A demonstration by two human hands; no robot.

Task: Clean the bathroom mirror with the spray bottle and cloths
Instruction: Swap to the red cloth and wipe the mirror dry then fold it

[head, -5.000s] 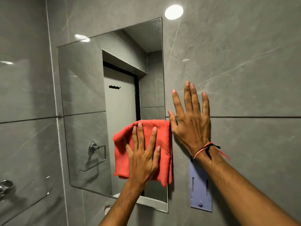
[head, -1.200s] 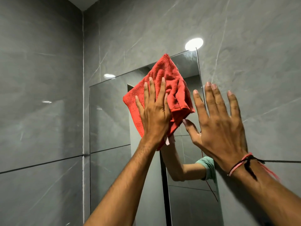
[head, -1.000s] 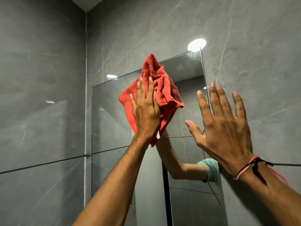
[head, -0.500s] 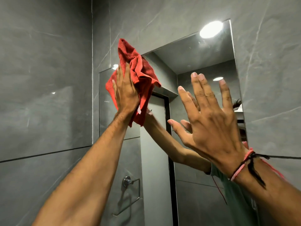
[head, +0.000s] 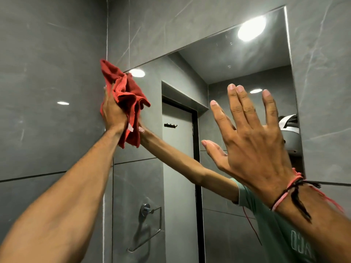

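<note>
Left hand [head: 114,114] up high at the mirror [head: 224,118], and its grip is full of red cloth [head: 127,99], pressed against the glass at the upper left corner. The cloth is bunched, not flat. Folds spill out above the grip and to its right, and a loose tail hangs down below the wrist with a small white tag [head: 130,128] showing there. The top peak of the cloth pokes past the mirror's edge onto the grey tiled wall [head: 47,73].

Over to the right of that grip, well apart from it, the right hand [head: 252,141] is raised with a wide, empty grip: fingers straight and spread, thumb out, palm toward the glass. Whether it touches the mirror, I cannot tell. A pink and black thread band [head: 290,194] sits on that wrist.

In the reflection, below the cloth grip, a chrome towel ring [head: 148,224]; further right, a door with a row of hooks [head: 170,125].
</note>
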